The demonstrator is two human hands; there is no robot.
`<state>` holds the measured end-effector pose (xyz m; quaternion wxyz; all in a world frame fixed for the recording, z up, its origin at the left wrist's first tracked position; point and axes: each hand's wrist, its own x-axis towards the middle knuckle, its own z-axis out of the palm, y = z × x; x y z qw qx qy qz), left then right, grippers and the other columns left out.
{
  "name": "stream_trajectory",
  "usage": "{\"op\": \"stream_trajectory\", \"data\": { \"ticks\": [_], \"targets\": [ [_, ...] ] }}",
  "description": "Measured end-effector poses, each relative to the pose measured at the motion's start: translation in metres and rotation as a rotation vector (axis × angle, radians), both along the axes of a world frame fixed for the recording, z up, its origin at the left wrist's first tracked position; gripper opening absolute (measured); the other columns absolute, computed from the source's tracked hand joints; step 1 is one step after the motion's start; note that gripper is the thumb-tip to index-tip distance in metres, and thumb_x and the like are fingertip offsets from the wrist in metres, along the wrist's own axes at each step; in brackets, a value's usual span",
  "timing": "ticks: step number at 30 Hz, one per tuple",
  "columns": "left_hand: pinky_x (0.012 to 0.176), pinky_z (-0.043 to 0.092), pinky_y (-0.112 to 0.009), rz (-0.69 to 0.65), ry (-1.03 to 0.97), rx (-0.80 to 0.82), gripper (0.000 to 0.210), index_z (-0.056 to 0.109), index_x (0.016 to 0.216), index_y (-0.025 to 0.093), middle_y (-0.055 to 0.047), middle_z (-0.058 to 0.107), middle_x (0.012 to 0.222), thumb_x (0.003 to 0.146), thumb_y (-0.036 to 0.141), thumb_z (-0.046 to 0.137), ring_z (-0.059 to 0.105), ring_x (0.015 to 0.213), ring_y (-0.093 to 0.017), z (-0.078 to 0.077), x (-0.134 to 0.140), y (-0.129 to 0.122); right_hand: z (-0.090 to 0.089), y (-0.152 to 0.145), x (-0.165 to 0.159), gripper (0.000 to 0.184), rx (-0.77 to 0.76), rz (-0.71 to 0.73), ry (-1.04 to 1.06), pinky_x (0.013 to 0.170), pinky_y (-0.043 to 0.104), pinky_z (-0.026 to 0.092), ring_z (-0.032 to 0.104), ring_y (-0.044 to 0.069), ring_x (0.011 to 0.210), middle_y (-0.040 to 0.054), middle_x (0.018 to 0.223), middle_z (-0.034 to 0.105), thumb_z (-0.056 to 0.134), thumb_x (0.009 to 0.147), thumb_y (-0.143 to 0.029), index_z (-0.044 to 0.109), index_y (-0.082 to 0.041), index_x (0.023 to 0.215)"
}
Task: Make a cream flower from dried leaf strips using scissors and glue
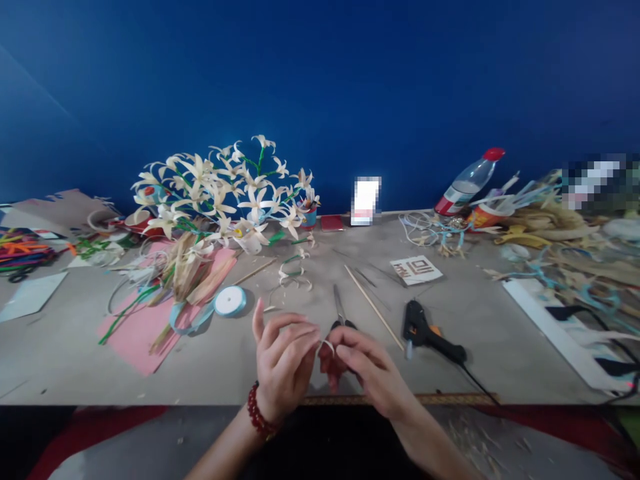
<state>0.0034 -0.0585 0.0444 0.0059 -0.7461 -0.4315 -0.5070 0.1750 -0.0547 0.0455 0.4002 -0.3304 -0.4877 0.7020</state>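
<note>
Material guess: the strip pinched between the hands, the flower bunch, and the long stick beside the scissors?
Strip: pale, thin, curls like dried leaf or straw; too small to be sure. Flowers: same cream matte petals, likely that fibre, on green wrapped stems. Stick: straight, tan, looks bamboo or wood.

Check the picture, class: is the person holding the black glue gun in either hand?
No: the glue gun lies on the table, apart from both hands, which pinch a pale strip.

A big, plain dark blue wall (350,73) fills the back of the room. In front of it stands a wide grey tabletop (490,327) with a thin brown strip along its near edge. The light is dim and soft.
</note>
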Motion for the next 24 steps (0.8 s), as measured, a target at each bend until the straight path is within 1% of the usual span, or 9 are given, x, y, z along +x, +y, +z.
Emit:
{"op": "stream_trajectory", "data": {
  "ticks": [2,4,6,8,11,13,14,18,24],
  "targets": [
    [0.116,0.019,-0.067,-0.006,0.003,0.039,0.025,0.065,0.100,0.027,0.000,0.078,0.090,0.087,0.006,0.060,0.068,0.095,-0.023,-0.004,-0.001,0.000,-0.005,-0.003,-0.007,0.036,-0.186,0.031,0.133,0.048,0.022,0.052,0.056,0.010,0.048,-0.0011,0.068,0.062,0.069,0.085,-0.051,0.054,-0.019,0.078],
    [0.116,0.021,-0.067,-0.023,-0.016,0.033,0.027,0.065,0.105,0.028,-0.001,0.077,0.097,0.088,0.007,0.059,0.067,0.099,-0.024,-0.008,-0.003,0.000,-0.008,-0.003,-0.010,0.039,-0.254,0.009,0.142,0.045,0.020,0.049,0.053,0.007,0.045,-0.0033,0.065,0.060,0.075,0.080,-0.051,0.051,-0.020,0.077],
    [0.114,0.028,-0.063,-0.048,-0.110,-0.077,0.030,0.061,0.116,0.027,-0.006,0.073,0.111,0.090,0.012,0.058,0.064,0.108,-0.025,-0.012,-0.006,0.000,-0.010,-0.003,-0.008,0.040,-0.181,-0.014,0.066,0.048,0.019,0.050,0.052,0.007,0.047,-0.0039,0.065,0.058,0.075,0.080,-0.052,0.051,-0.019,0.077],
    [0.107,0.040,-0.054,-0.128,-0.285,-0.295,0.023,0.060,0.117,0.023,-0.011,0.067,0.115,0.095,0.024,0.053,0.061,0.112,-0.027,-0.016,-0.007,0.001,-0.008,-0.002,-0.005,0.038,-0.037,-0.028,-0.052,0.051,0.020,0.051,0.054,0.008,0.051,-0.0035,0.067,0.056,0.071,0.083,-0.052,0.054,-0.019,0.077],
    [0.092,0.050,-0.043,-0.357,-0.577,-0.621,0.031,0.064,0.100,0.019,-0.011,0.062,0.102,0.098,0.044,0.045,0.059,0.103,-0.027,-0.020,-0.007,0.001,-0.002,-0.001,0.001,0.030,0.201,-0.042,-0.249,0.052,0.020,0.049,0.055,0.010,0.056,-0.0022,0.070,0.053,0.061,0.091,-0.044,0.056,-0.018,0.077],
    [0.086,0.050,-0.037,-0.466,-0.726,-0.758,0.030,0.064,0.093,0.018,-0.009,0.058,0.099,0.094,0.047,0.054,0.057,0.095,-0.024,-0.021,-0.004,0.000,0.001,0.000,0.003,0.025,0.317,-0.049,-0.351,0.051,0.019,0.046,0.053,0.011,0.058,-0.0017,0.069,0.054,0.058,0.093,-0.037,0.057,-0.019,0.077],
    [0.083,0.049,-0.035,-0.488,-0.781,-0.807,0.026,0.063,0.092,0.018,-0.009,0.056,0.099,0.091,0.044,0.060,0.056,0.093,-0.023,-0.021,-0.003,-0.001,0.002,0.001,0.004,0.023,0.357,-0.047,-0.386,0.052,0.020,0.044,0.053,0.011,0.059,-0.0015,0.069,0.055,0.057,0.094,-0.034,0.057,-0.019,0.077],
    [0.083,0.043,-0.028,-0.479,-0.882,-0.865,0.010,0.063,0.086,0.018,-0.006,0.054,0.099,0.087,0.026,0.069,0.053,0.092,-0.019,-0.022,0.002,-0.004,0.001,0.001,0.006,0.019,0.428,-0.031,-0.456,0.055,0.021,0.041,0.051,0.012,0.063,-0.0013,0.070,0.056,0.055,0.094,-0.029,0.056,-0.020,0.078],
    [0.089,0.042,-0.030,-0.498,-0.967,-0.886,0.005,0.066,0.084,0.018,-0.005,0.054,0.098,0.087,0.021,0.069,0.052,0.097,-0.020,-0.023,0.005,-0.006,-0.004,0.001,0.006,0.020,0.497,-0.044,-0.498,0.059,0.022,0.039,0.052,0.012,0.064,-0.0021,0.071,0.059,0.056,0.095,-0.028,0.058,-0.020,0.077]
  ]
}}
